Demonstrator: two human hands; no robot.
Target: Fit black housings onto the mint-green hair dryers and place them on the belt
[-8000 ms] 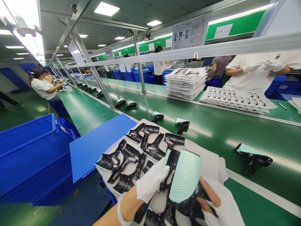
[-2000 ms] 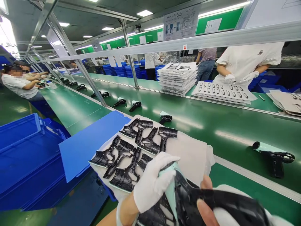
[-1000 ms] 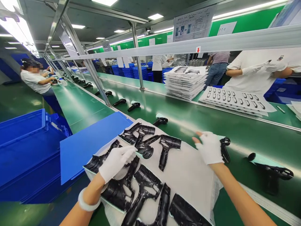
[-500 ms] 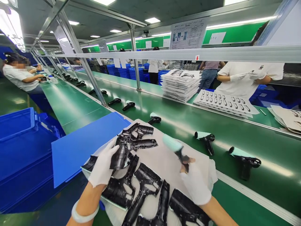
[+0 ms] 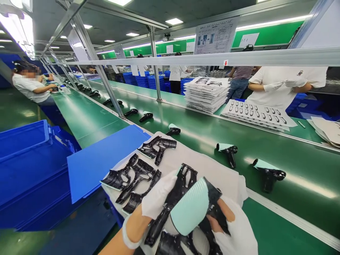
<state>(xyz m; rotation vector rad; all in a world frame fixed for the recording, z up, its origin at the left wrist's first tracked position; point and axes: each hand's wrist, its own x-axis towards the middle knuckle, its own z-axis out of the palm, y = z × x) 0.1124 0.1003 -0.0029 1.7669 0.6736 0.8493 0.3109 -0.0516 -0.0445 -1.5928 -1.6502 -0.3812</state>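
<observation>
My right hand [image 5: 236, 226], in a white glove with some fingertips bare, grips a black hair dryer shell half with pale green film [image 5: 191, 207] on its barrel. My left hand [image 5: 160, 194], gloved in white, is closed on the edge of another black shell half [image 5: 183, 184], close behind the first. Both are above a white liner sheet [image 5: 207, 159]. On the sheet lie several hair dryer shell halves [image 5: 142, 170], hollow side up. The fingertips of my left hand are partly hidden.
Hair dryer bodies with green film [image 5: 268, 173] lie along the green conveyor [image 5: 196, 131]. A blue panel [image 5: 106, 159] and blue crates [image 5: 26, 177] are on the left. Across the line a person in white [image 5: 278, 86] works behind sheets of small parts [image 5: 252, 113]. A metal rail [image 5: 186, 61] crosses above.
Both hands have moved closer together over the near part of the sheet. My right hand has brought its film-covered shell down and left; my left hand has shifted right with a shell half.
</observation>
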